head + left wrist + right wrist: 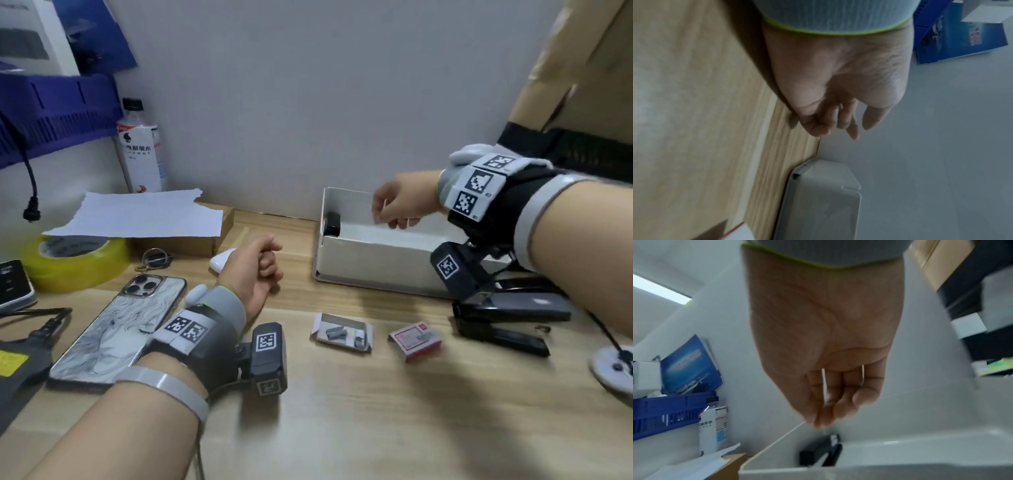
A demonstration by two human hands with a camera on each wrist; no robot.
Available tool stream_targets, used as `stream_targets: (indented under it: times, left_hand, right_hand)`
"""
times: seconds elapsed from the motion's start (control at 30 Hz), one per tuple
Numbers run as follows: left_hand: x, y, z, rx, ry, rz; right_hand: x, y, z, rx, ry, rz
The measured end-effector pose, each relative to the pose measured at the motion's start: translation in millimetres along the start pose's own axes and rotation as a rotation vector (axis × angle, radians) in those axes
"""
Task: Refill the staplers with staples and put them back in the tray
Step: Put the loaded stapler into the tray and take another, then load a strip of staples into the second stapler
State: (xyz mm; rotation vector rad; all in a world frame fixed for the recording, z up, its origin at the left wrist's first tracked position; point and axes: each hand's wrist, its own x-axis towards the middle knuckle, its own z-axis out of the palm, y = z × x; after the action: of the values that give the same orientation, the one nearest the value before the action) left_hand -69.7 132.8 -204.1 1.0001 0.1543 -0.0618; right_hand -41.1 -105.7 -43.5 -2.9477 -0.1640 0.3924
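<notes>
While one black stapler (331, 224) already lies in the far-left corner of the white tray (370, 260), two more staplers (507, 317) lie on the bench (342, 411) just near and right of the tray, partly hidden by the right forearm. At least one of these appears hinged open; whether it is loaded cannot be told.

The right hand (399, 204) hovers over the tray, fingers curled inward. The right wrist view shows thin pale lines across the fingers (830, 395); what they are cannot be told, and no stapler is in the grip. The left hand (255, 274) rests on the bench left of the tray, its fingers curled; whether it holds anything is not clear.

Near the tray on the bench lie an open staple box (340, 332) with grey staple strips inside and, just right of it, a red staple box (414, 341).

Step in hand, as judged: one stapler is returned; the right hand is clear of it over the tray. The next move calls for bringing a hand back to the staplers right of the tray, taking a strip from the open box, seating it in the open magazine and closing the stapler.

Further left lie a phone (120, 329), yellow tape (73, 260) and a bottle (140, 147).
</notes>
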Motion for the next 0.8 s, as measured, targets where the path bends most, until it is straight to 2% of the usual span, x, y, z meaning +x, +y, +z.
stream_targets:
  times: [0.07,0.13,0.17,0.27,0.4,0.5,0.6,0.67,0.8]
  left_hand:
    - [-9,-3,4,0.122,-0.052,0.046]
    - [-25,-10,17,0.412,-0.184,0.113]
    - [-32,-15,24,0.523,-0.251,0.135]
    - [-52,-31,44,0.733,-0.399,0.059]
    - [-79,-49,72,1.003,-0.461,0.071]
    - [-96,-60,87,0.998,-0.465,0.052]
    - [-107,-64,99,0.795,-0.455,-0.010]
    - [-106,-58,104,0.786,-0.433,0.081]
    - [-91,-36,116,1.083,-0.499,0.325]
  right_hand:
    - [-39,32,4,-0.023,-0.130,0.029]
    - [-80,73,12,-0.049,-0.202,0.101]
    - [-94,90,15,-0.074,-0.193,0.122]
    - [-124,124,25,-0.200,-0.119,0.154]
    - [-139,136,43,-0.407,-0.114,0.185]
    - [-143,137,50,-0.476,-0.089,0.173]
    - [-147,129,46,-0.406,0.009,0.080]
    - [-148,117,44,-0.320,0.090,-0.008]
    - [-138,84,52,-0.171,0.170,-0.147]
